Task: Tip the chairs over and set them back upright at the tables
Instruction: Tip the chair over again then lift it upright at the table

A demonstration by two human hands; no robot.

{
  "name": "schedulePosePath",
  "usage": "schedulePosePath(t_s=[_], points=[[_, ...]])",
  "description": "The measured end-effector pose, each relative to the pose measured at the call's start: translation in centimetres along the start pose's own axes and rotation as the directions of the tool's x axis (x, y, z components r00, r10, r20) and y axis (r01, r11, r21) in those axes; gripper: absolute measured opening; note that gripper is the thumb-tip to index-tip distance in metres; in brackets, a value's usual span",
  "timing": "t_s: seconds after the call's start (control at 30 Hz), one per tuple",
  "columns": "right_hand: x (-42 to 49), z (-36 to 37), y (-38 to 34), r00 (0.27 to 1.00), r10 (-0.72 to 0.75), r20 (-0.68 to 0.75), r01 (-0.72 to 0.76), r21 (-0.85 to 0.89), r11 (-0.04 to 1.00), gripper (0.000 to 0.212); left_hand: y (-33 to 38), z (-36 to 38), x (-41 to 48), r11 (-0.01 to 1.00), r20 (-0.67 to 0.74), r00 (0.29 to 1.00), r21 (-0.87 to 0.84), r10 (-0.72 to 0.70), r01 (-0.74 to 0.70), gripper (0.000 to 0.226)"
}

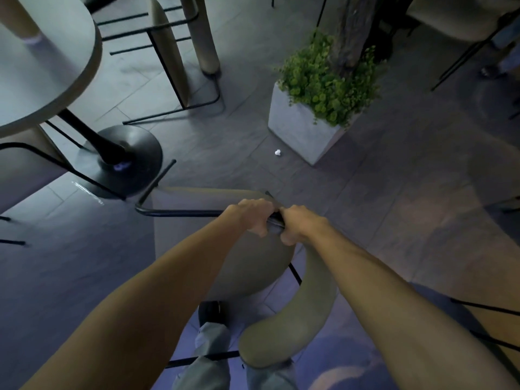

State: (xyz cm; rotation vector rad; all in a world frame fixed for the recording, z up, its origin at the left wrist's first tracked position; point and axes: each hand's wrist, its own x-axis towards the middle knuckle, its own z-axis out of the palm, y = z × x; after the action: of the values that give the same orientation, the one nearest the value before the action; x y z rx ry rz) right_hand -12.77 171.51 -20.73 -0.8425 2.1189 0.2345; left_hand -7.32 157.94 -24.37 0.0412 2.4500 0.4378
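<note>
A beige padded chair (197, 237) with a thin black metal frame lies tipped over on the floor right below me, its curved backrest (295, 319) near my legs. My left hand (253, 215) and my right hand (295, 223) sit side by side, both gripping the same black frame bar of this chair. A round pale table (56, 66) on a black pedestal base (123, 161) stands at the upper left. Another chair (180, 52) lies tipped behind that table.
A square concrete planter (298, 130) with a green bush and a tree trunk stands ahead on the right. A small white scrap of paper (278, 152) lies on the tiled floor. More chairs show at the left edge, the top right and the lower right.
</note>
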Motion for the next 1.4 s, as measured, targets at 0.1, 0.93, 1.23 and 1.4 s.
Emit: schedulePosePath(t_s=[0.1, 0.93, 1.23, 1.4], points=[[1.4, -2.0, -0.9, 0.997, 0.002, -0.071, -0.004, -0.038, 0.999, 0.050, -1.2, -1.3, 0.6, 0.992, -0.114, 0.993, 0.114, -0.035, 0.048, 0.036], [23.6, -18.8, -3.1, 0.920, -0.020, -0.393, 0.013, -0.020, 1.000, 0.055, -16.6, -13.5, 14.7, 0.920, -0.432, 0.812, -0.178, -0.392, 0.349, 0.103], [28.6, -20.6, -0.6, 0.903, -0.157, -0.401, 0.125, -0.105, 0.987, 0.071, -18.8, -16.2, 17.9, 0.830, -0.303, 0.784, -0.337, -0.542, 0.443, 0.126], [30.1, -21.0, 0.8, 0.897, -0.177, -0.404, 0.142, -0.114, 0.983, 0.083, -19.8, -17.4, 19.8, 0.765, -0.260, 0.763, -0.481, -0.591, 0.428, 0.123]])
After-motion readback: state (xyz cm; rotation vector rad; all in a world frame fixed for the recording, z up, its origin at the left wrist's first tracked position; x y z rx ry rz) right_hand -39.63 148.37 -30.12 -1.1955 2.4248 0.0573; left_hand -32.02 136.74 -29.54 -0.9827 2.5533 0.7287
